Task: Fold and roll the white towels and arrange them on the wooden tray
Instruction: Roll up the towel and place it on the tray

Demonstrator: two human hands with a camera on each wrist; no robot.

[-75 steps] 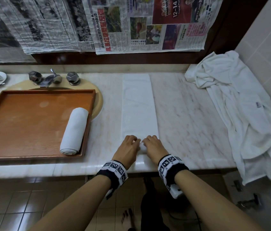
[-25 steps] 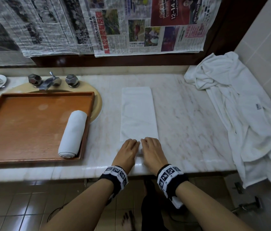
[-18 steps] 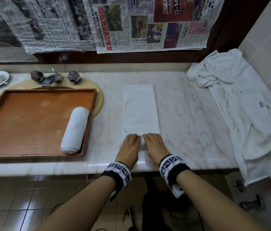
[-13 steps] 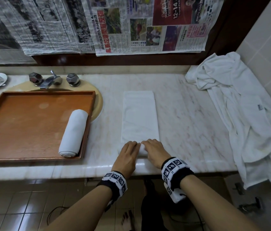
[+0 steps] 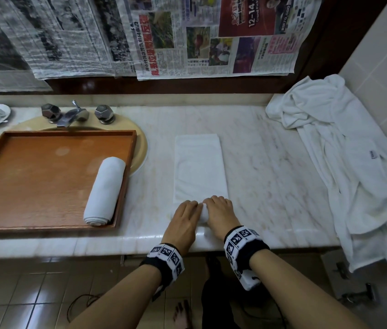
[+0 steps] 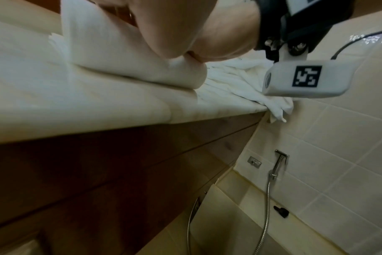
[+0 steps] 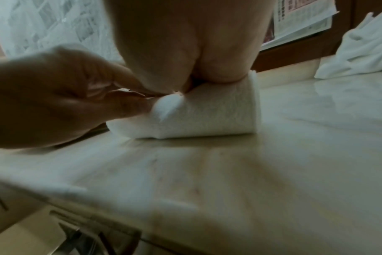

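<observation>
Far to the left of my grip sits the wooden tray point(image 5: 33, 181), with one finished rolled towel point(image 5: 104, 191) lying against its right wall, well apart from my hands.

Now the grip itself: my left hand point(image 5: 184, 218) is down on the near end of the folded towel point(image 5: 199, 167), fingers curled over the small roll that has formed there. The right wrist view shows the left fingertips point(image 7: 140, 103) pinching into the roll's middle. Touching it on the right, my right hand point(image 5: 221, 213) is wrapped over the other half of the roll, palm pressing from above. Both hands are closed around that towel, nothing else.

Beyond my knuckles, the flat strip runs away across the marble counter point(image 5: 271, 174), still unrolled for most of its length.

What worries me: the roll sits close to the counter's front edge, so a slip toward me could drop it off. If one hand pushes harder than the other, I'd judge the roll will cone out and drift sideways off the strip. A loose core now means a floppy roll later.

Off to the right of my grip, the heap of loose white towels point(image 5: 344, 167) waits, part of it hanging over the counter's front edge.
</observation>
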